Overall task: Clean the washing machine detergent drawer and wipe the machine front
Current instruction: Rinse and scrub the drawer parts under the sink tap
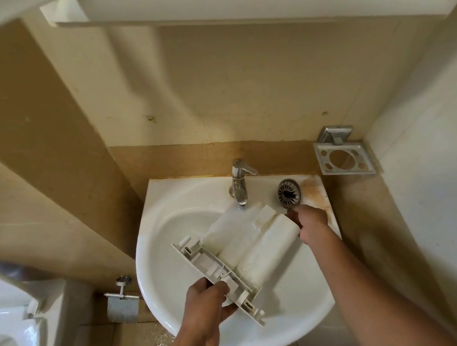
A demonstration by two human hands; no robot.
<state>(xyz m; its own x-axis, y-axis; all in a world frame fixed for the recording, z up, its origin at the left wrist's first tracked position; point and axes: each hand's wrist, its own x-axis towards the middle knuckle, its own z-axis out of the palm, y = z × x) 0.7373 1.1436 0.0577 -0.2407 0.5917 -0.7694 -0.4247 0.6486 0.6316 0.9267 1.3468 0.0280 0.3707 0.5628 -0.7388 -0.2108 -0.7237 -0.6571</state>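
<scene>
Two bare hands hold a white detergent drawer over a white sink, the drawer turned underside up and lying diagonally across the basin. The left hand has its grip clamped on the drawer's front panel, fingers curled round the panel's near edge, at the lower end nearest the viewer. The right hand has its grip closed on the drawer's far back corner, fingers wrapped over the edge. The drawer's back end sits just under the spout of a chrome tap, and its pale underside looks wet. Just right of the tap, a round metal strainer rests on the sink ledge beside a rusty stain. A white toothbrush holder is fixed to the wall right of the sink. Left of the sink hangs a metal paper holder, and further left is a white toilet. A white cabinet hangs overhead.
</scene>
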